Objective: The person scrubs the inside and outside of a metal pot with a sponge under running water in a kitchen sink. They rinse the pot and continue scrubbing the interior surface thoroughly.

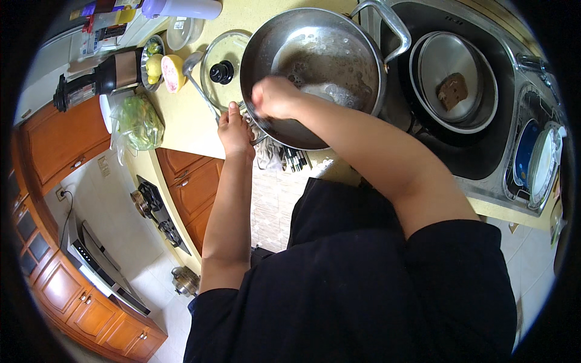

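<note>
A wide steel wok (333, 47) with loop handles sits before me at the counter edge, beside the sink. Soapy water with bubbles (336, 93) lies in its bottom. My left hand (235, 132) grips the handle on the wok's near left side, thumb up. Inside the wok, by the left wall, is my right hand (275, 97), its fingers curled and blurred. A dark blur shows beneath it; whether it holds something there is hidden. Left of the wok lies a glass lid (236, 50) with a black knob, and a metal ladle (199, 86) rests against it.
The sink (476, 159) at right holds nested metal bowls (488, 100) with a brown sponge-like block (452, 92) inside. Plates (542, 163) stand in a rack. On the left are a halved pink-fleshed citrus fruit (173, 75), a fruit bowl (144, 56) and bagged greens (140, 122).
</note>
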Action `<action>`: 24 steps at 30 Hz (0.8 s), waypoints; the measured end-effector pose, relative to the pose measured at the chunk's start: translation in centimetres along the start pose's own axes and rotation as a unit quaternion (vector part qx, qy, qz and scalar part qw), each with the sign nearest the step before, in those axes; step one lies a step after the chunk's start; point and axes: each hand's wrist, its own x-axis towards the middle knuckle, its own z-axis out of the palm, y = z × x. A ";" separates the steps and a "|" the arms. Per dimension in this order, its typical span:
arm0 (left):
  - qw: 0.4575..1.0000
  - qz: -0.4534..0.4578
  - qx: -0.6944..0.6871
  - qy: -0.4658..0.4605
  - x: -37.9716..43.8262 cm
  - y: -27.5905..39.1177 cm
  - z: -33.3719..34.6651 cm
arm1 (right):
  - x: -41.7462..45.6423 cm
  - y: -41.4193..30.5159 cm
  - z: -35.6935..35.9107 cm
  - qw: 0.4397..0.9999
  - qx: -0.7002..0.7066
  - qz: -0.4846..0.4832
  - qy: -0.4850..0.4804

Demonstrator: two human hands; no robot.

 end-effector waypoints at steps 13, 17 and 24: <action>1.000 0.005 -0.005 0.002 0.2 -0.2 0.1 | -0.2 -0.1 -0.9 0.990 -0.097 -0.068 -0.075; 1.000 -0.017 -0.013 0.007 0.0 0.3 0.4 | 0.2 -0.4 -1.0 0.946 -0.212 0.012 -0.245; 1.000 -0.004 -0.005 0.010 0.1 0.0 0.3 | 0.0 -0.5 -0.8 0.992 -0.105 -0.037 -0.064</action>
